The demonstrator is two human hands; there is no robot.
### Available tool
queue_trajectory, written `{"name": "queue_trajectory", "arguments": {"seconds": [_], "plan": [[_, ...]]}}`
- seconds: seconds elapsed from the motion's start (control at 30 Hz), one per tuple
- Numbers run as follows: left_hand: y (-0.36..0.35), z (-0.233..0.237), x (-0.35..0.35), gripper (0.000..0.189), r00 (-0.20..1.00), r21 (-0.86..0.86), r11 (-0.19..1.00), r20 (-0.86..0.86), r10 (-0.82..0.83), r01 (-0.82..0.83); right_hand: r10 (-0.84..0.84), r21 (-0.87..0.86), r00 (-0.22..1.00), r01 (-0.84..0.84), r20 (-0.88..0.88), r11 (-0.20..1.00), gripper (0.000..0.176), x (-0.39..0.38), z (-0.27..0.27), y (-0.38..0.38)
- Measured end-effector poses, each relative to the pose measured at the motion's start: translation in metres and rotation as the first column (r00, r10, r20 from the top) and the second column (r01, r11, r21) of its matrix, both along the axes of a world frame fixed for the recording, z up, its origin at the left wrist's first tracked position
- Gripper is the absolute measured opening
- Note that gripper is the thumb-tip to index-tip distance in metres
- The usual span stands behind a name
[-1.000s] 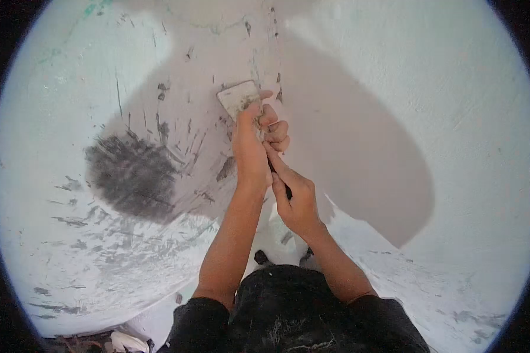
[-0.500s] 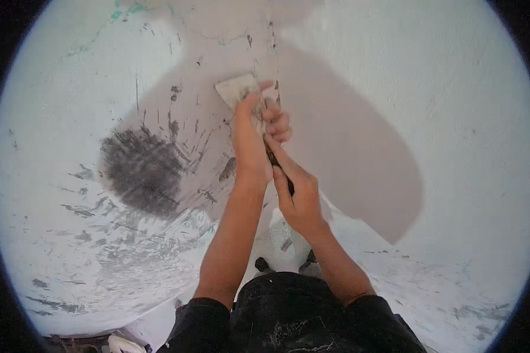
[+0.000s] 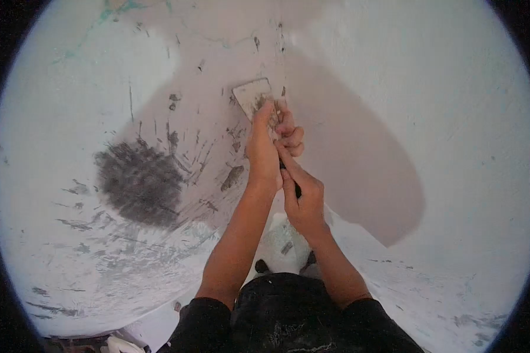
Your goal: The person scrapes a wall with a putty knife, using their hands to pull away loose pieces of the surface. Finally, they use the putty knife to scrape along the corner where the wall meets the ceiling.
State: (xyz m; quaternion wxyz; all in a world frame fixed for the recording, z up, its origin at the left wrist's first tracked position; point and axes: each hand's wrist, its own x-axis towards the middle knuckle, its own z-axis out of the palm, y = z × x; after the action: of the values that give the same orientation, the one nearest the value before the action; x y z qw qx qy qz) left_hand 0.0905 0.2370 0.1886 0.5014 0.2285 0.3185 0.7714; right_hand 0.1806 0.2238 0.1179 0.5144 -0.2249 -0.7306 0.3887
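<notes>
A putty knife (image 3: 252,94) with a wide, pale, smeared blade points up and to the left against a whitish wall (image 3: 359,141). My left hand (image 3: 268,138) is closed around its upper part, the thumb lying along the blade and the fingers curled at the right side. Just below, my right hand (image 3: 303,197) grips the dark handle, mostly hidden by the fingers. Dark scrape marks and a brown flaked spot (image 3: 232,177) lie left of my hands.
A large dark patch (image 3: 140,183) marks the wall at left. A greenish crack (image 3: 109,17) runs near the top. My shadow covers the middle of the wall. Pale items (image 3: 123,344) lie at the lower left, and my dark shoes (image 3: 261,266) show below.
Both hands and the putty knife have shifted a little right and down across the wall. The view has tilted slightly too. The grip is unchanged.
</notes>
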Motion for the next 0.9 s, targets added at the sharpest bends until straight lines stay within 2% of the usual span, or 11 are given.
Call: {"name": "queue_trajectory", "arguments": {"seconds": [0.07,0.13,0.17,0.3,0.37,0.5,0.6,0.67,0.77,0.83,0.9], "plan": [[-0.002,0.0,0.001,0.025,1.0,0.021,1.0,-0.003,0.014,-0.014,-0.001,0.01,1.0,0.0,0.009,1.0,0.048,0.004,0.002,-0.002],[-0.014,-0.003,-0.003,0.023,0.997,-0.004,1.0,0.082,-0.011,0.011,0.024,0.059,0.993,-0.03,0.111,0.998,0.048,0.006,0.0,-0.009],[-0.012,-0.004,-0.007,0.021,0.99,0.024,0.999,0.131,-0.042,0.039,0.022,0.053,0.994,-0.028,0.107,0.998,0.048,0.003,0.0,-0.005],[-0.009,-0.005,-0.005,0.019,0.991,0.051,0.999,0.134,-0.016,0.009,0.022,0.014,0.996,-0.023,0.083,1.0,0.049,0.003,0.004,-0.008],[-0.015,-0.008,-0.007,0.019,0.981,0.013,0.999,0.187,-0.045,0.043,0.061,-0.024,0.996,-0.059,0.064,0.998,0.049,0.004,0.004,-0.013],[-0.01,-0.008,-0.004,0.019,0.986,0.035,0.999,0.164,-0.021,0.015,0.052,-0.072,0.991,-0.043,0.124,0.996,0.049,0.006,0.006,-0.008],[-0.005,-0.006,-0.009,0.019,0.981,0.022,0.997,0.18,-0.071,0.068,0.034,0.021,0.998,-0.035,0.052,0.999,0.048,0.001,-0.003,-0.006],[-0.003,-0.005,-0.005,0.019,0.991,0.062,0.996,0.105,-0.077,0.071,0.055,-0.022,0.995,-0.053,0.087,0.998,0.048,0.006,-0.001,-0.004],[-0.009,-0.011,-0.005,0.02,0.98,0.019,0.998,0.186,-0.065,0.063,0.054,-0.027,0.992,-0.052,0.111,0.998,0.047,0.006,0.006,0.001],[0.005,0.0,-0.007,0.02,0.985,0.05,0.996,0.151,-0.078,0.072,0.047,0.01,0.993,-0.049,0.108,0.999,0.047,0.004,0.006,0.003],[0.002,-0.006,-0.005,0.02,0.989,0.063,0.996,0.133,-0.07,0.062,0.056,-0.042,0.989,-0.051,0.137,0.998,0.047,0.012,0.0,-0.008]]}}
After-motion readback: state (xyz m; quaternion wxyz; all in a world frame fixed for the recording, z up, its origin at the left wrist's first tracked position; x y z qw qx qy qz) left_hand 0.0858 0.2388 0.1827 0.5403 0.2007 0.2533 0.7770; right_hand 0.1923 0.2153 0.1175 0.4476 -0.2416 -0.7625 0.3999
